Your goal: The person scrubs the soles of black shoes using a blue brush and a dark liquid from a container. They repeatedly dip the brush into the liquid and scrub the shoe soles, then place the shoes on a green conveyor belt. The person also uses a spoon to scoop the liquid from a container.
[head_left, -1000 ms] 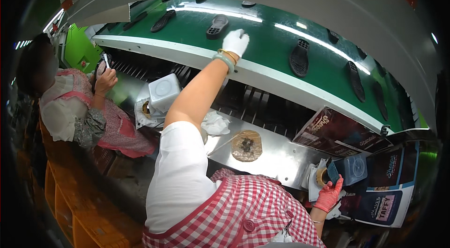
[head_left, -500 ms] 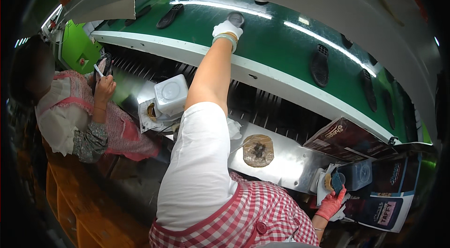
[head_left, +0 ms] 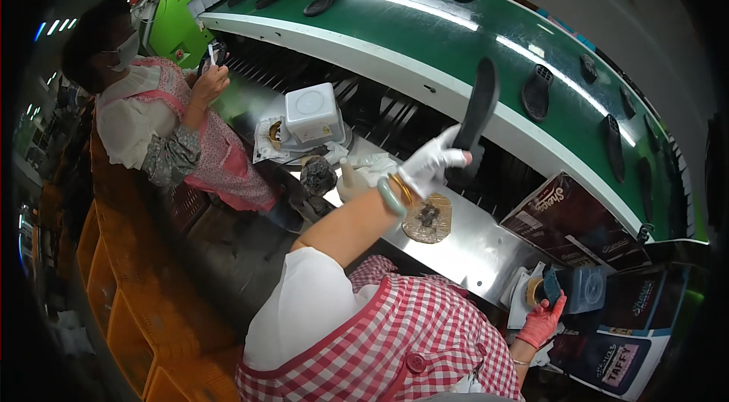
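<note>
My left hand [head_left: 430,168], in a white glove with bangles at the wrist, is closed on one end of a black shoe sole [head_left: 478,102]. The sole stands steeply tilted over the near rail of the conveyor. At the lower right, my right hand [head_left: 541,324], in a red glove, grips a flat blue piece [head_left: 552,286] whose exact kind I cannot make out. It is held against a tan round pot [head_left: 535,292] on a white sheet. Between my hands, a brown pad [head_left: 427,218] with dark smears lies on the metal bench [head_left: 486,250].
Several soles, such as a black sole [head_left: 536,92], lie on the green conveyor belt [head_left: 425,37]. A white tub [head_left: 312,110] and a dark clump [head_left: 317,175] stand on the left. A co-worker [head_left: 163,113] stands far left by orange crates [head_left: 144,311]. Dark cardboard [head_left: 577,223] leans at right.
My left hand has lifted the sole off the belt and drawn it back toward me, turning it upright. My right hand has stayed near the pot. The view has shifted slightly.
</note>
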Motion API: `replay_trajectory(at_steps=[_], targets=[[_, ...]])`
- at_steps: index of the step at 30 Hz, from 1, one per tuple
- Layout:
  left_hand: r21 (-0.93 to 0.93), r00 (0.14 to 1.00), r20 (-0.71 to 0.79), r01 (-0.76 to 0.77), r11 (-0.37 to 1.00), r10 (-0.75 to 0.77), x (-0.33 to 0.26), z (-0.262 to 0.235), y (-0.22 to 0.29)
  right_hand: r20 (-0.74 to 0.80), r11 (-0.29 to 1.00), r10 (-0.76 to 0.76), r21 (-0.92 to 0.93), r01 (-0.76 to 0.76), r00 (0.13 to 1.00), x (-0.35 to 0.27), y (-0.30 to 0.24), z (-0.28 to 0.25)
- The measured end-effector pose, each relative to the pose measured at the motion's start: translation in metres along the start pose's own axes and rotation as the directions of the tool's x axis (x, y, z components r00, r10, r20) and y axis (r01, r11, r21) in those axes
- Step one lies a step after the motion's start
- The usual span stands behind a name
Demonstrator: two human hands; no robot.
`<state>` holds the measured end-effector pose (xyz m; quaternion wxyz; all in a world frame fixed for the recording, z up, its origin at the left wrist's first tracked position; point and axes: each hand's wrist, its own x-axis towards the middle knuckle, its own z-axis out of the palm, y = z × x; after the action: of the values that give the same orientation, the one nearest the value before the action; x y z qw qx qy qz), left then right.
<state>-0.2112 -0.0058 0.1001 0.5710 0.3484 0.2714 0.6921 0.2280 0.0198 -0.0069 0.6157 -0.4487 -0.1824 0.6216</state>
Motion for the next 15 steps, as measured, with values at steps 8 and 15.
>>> replay_trajectory(at_steps=[8, 15], targets=[[-0.33, 0.935, -0.073, 0.306, 0.893, -0.347, -0.087, 0.06, -0.122, 0.007, 1.0, 0.007, 0.007, -0.007, 1.0, 0.011, -0.008, -0.029], [-0.425, 0.918, 0.085, 0.385, 0.819, -0.388, -0.102, 0.09, -0.162, 0.026, 0.908, -0.221, -0.359, 0.216, 0.975, 0.008, -0.021, -0.047]])
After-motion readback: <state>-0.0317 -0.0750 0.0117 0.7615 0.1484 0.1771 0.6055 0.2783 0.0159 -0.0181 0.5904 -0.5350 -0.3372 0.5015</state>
